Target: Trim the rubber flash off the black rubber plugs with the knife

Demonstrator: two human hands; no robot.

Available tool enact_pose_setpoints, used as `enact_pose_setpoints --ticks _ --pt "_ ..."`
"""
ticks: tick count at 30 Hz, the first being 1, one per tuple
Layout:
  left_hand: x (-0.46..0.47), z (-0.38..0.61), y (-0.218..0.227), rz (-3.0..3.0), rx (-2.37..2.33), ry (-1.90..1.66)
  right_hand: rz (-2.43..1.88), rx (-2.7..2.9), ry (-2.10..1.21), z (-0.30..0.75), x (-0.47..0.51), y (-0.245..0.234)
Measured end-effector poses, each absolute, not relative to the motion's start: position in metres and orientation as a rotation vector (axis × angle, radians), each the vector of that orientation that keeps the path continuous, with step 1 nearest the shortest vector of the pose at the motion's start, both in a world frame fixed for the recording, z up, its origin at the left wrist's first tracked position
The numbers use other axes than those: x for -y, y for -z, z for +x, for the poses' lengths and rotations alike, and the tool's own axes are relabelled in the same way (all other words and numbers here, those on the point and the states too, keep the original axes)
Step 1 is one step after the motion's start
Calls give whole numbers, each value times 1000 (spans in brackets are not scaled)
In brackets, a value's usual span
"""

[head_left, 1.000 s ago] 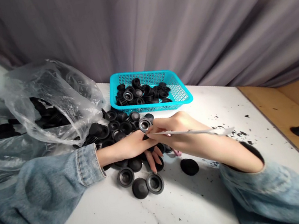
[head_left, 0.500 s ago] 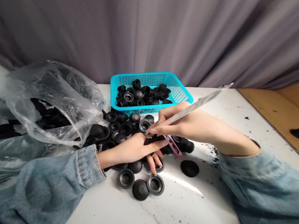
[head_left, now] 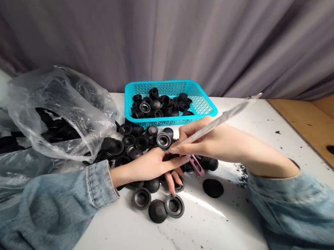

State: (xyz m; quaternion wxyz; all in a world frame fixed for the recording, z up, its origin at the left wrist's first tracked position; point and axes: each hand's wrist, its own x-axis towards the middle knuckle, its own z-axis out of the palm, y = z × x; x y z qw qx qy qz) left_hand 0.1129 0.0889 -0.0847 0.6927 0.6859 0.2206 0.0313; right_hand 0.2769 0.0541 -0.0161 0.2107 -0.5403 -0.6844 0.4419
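My left hand (head_left: 153, 164) reaches in from the left over a pile of black round rubber caps (head_left: 140, 143). Its thumb and fingers are closed around a black rubber piece, mostly hidden between the two hands. My right hand (head_left: 213, 140) pinches a long, slim, whitish tool (head_left: 218, 121) like a pen, its lower end at the left hand's fingers. Whether it is tweezers or a blade I cannot tell. A pink slotted item (head_left: 196, 165) sticks out just below the left thumb. Under the left fingertips lie a ribbed-ring cap (head_left: 174, 206) and a domed cap (head_left: 157, 211).
A turquoise basket (head_left: 212, 110) with many black caps stands behind the hands. At the left, a clear plastic bag (head_left: 60, 88) holds more black pieces. A flat black disc (head_left: 213, 188) and black scraps (head_left: 242, 174) lie on the white table. An open cardboard box (head_left: 319, 128) is at the right.
The right hand and its tool have shifted slightly to the right, the tool's lower end moving a little away from the left hand. The whole view has shifted slightly too.
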Motion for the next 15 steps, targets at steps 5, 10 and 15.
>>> enact_pose_setpoints --ticks 5,10,15 --pt "-89 113 83 1528 -502 -64 -1522 1835 -1295 277 -52 18" --pt "-89 115 83 1492 -502 -65 -1457 1901 -1204 274 -48 19" --pt "-89 115 83 1497 -510 -64 -1467 1969 -1050 269 -48 18"
